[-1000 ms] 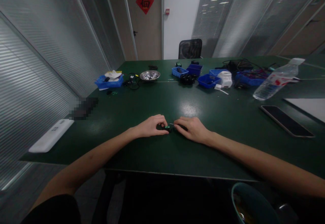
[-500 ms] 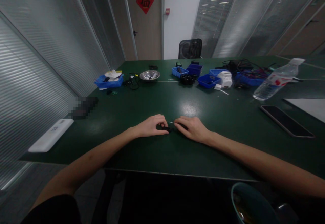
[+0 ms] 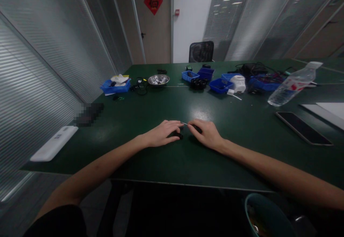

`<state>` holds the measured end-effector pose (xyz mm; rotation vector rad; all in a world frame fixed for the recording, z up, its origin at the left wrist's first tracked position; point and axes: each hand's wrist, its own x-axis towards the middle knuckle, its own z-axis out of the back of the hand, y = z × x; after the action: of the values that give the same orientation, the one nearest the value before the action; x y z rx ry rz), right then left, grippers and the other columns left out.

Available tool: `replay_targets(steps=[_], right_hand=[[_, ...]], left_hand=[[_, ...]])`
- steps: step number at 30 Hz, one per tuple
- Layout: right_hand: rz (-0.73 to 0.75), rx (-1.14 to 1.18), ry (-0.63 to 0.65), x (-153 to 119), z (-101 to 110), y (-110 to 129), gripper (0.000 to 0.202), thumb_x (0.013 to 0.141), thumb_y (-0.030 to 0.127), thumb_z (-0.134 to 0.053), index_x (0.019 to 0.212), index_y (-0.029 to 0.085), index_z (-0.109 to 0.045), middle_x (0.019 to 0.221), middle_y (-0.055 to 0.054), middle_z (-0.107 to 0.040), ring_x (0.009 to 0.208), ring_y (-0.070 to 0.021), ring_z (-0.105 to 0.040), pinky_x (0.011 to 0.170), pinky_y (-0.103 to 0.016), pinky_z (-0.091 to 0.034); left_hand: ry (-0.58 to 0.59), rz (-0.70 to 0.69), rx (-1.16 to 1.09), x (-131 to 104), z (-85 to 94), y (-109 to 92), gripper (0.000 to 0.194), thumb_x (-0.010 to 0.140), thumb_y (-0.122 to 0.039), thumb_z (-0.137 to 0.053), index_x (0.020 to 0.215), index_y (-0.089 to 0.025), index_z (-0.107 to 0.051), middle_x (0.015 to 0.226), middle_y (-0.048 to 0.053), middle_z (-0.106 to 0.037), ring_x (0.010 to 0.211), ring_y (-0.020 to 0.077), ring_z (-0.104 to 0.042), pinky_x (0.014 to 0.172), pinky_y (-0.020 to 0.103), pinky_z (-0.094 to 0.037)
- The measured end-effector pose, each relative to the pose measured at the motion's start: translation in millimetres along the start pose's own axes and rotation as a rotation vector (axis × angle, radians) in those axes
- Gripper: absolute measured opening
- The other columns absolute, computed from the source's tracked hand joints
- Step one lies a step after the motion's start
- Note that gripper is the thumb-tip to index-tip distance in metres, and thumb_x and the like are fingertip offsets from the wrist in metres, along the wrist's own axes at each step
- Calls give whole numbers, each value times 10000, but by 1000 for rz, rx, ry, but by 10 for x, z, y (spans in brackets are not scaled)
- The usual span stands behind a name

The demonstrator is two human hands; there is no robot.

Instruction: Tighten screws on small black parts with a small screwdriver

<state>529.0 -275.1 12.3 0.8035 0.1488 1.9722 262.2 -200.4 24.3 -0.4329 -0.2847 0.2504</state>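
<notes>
My left hand (image 3: 164, 133) rests near the front of the green table, its thumb and fingers curled around a small black part (image 3: 177, 134) that is mostly hidden. Another small dark piece (image 3: 181, 127) shows by the fingertips of that hand. To the right, my right hand (image 3: 206, 133) is closed on a screwdriver (image 3: 185, 123) with a thin metal shaft and a dark handle. Its shaft points left, and the tip is at the left fingertips; whether it touches the dark piece I cannot tell.
A phone (image 3: 303, 128) and a tilted water bottle (image 3: 294, 84) are on the right. Farther back are a metal bowl (image 3: 158, 80), blue trays (image 3: 220, 86) and cables. At left lies a white box (image 3: 54, 143). Below the table edge stands a teal bin (image 3: 268, 215).
The screwdriver's shaft has shifted slightly away from me, with the right hand. My left index finger has stretched out toward the shaft, and more of the black part shows.
</notes>
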Motion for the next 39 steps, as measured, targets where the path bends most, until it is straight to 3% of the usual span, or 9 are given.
replay_targets(steps=[6, 11, 14, 17, 22, 25, 29, 35, 39], right_hand=[[23, -7, 26, -12, 0, -2, 264, 1087, 359, -501, 1116, 203, -713, 1003, -67, -765, 767, -186, -689, 720, -317, -505], [15, 3, 60, -10, 28, 9, 279, 1091, 366, -498, 1121, 198, -719, 984, -60, -754, 738, -172, -671, 693, -311, -499], [15, 6, 78, -11, 40, 8, 289, 1093, 371, -493, 1128, 196, -720, 979, -59, -750, 730, -167, -665, 679, -306, -495], [22, 4, 85, -12, 41, 5, 293, 1096, 375, -490, 1136, 196, -719, 985, -59, -751, 737, -165, -664, 672, -300, -491], [28, -5, 90, -14, 27, 3, 281, 1094, 370, -497, 1134, 199, -716, 990, -58, -756, 748, -168, -672, 690, -301, -493], [30, -14, 95, -15, 21, -2, 284, 1094, 374, -496, 1142, 202, -717, 1000, -61, -759, 751, -171, -676, 702, -304, -499], [34, -18, 106, -15, 22, -10, 294, 1095, 378, -490, 1150, 199, -717, 1008, -69, -760, 761, -175, -678, 717, -309, -508], [27, -4, 118, -14, 36, 6, 290, 1092, 374, -495, 1146, 199, -721, 994, -62, -756, 752, -170, -670, 704, -305, -509], [22, 0, 125, -15, 44, 13, 299, 1093, 382, -493, 1154, 198, -720, 994, -66, -757, 744, -170, -669, 696, -305, -516]], left_hand=[[-2, 43, 148, -6, 40, 99, 237, 1080, -384, -512, 1196, -210, -624, 1526, 127, -583, 1466, 259, -478, 1212, 486, -289], [-102, 207, 279, -194, 253, 579, 306, 1066, -453, -508, 1187, -206, -641, 1439, 128, -640, 1371, 276, -553, 1176, 489, -324], [-165, 384, 377, -419, 446, 1009, 359, 1057, -473, -501, 1248, -202, -637, 1367, 132, -676, 1276, 287, -606, 1131, 481, -361], [-218, 613, 471, -702, 649, 1419, 353, 1041, -481, -504, 1186, -199, -659, 1275, 137, -712, 1190, 305, -639, 1077, 462, -395], [-303, 1055, 604, -1186, 934, 1845, 388, 1006, -484, -514, 1207, -191, -670, 1209, 166, -734, 1176, 368, -649, 1026, 488, -415], [-373, 1250, 651, -1417, 1029, 1948, 430, 986, -489, -514, 1223, -174, -684, 1234, 206, -724, 1189, 422, -634, 1019, 544, -409], [-445, 1384, 662, -1591, 1076, 1998, 468, 965, -475, -514, 1228, -134, -699, 1255, 256, -703, 1201, 468, -611, 1027, 600, -392], [-515, 1421, 661, -1650, 1094, 2031, 466, 922, -459, -555, 1188, -110, -713, 1219, 280, -706, 1192, 473, -603, 1047, 630, -377], [-596, 1391, 627, -1701, 1122, 2058, 417, 843, -327, -613, 1176, -95, -710, 1179, 290, -709, 1166, 472, -616, 1014, 640, -405]])
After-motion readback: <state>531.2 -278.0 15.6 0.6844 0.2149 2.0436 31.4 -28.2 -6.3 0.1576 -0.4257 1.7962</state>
